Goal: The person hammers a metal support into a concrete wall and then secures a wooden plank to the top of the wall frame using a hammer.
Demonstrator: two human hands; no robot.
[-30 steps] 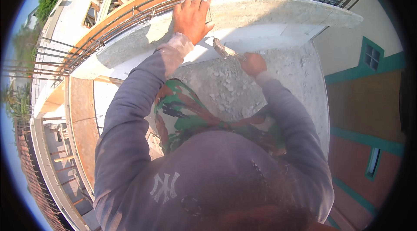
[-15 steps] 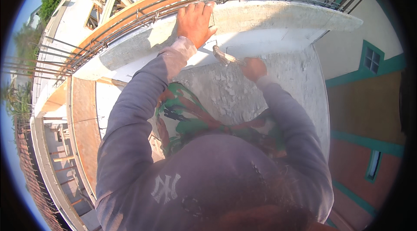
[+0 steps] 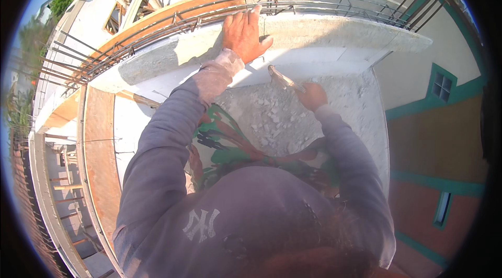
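My left hand lies over the top edge of a long curved grey board, fingers stretched toward the rebar and thumb spread to the right. In my right hand is a slim metal hand tool that looks like pincers, its head pointing up and left. That head is close to a short bent wire at the white wall face below the board. Between my legs, in camouflage trousers, is a grey surface strewn with rubble.
Thin rebar runs along a channel behind the board, its loose ends jutting out at left and right. An orange-brown formwork panel stands at left. Far right, the drop shows a building wall with a green-framed window.
The whole view has shifted slightly, with the board and both hands lower in the picture. My left hand is still on the board, and my right hand still holds the tool near the wire.
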